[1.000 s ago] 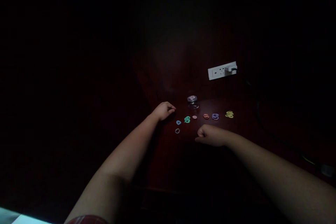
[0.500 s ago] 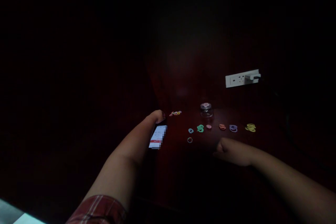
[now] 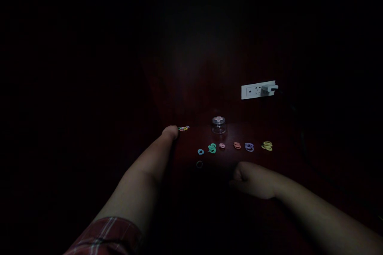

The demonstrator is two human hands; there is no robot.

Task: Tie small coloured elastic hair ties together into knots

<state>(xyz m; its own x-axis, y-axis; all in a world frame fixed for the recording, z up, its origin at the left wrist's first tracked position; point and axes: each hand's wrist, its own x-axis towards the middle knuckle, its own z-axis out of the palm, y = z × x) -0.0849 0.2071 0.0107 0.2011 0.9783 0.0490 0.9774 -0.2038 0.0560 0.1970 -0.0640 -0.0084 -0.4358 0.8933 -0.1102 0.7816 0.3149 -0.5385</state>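
My left hand (image 3: 171,132) reaches to the far left of the dark table, right beside a small pile of mixed-colour hair ties (image 3: 184,128); the fingers are hidden behind the back of the hand. Closer to me, my right hand (image 3: 254,179) is closed over the table, and whatever it may hold is hidden. In front of it lie sorted hair ties: blue (image 3: 200,152), green (image 3: 212,148), pink (image 3: 222,146), orange (image 3: 237,145), purple (image 3: 249,147) and yellow (image 3: 267,146). A single dark tie (image 3: 199,164) lies below the blue one.
A clear lidded jar (image 3: 219,126) stands behind the row of ties. On the wall at the right is a white socket panel (image 3: 253,91) with a charger (image 3: 269,88) plugged in, its dark cable trailing down. The surroundings are very dark.
The view has turned right, so the things appear further left. My left hand has come up against the mixed pile. The lit phone is no longer visible. My right hand remains closed.
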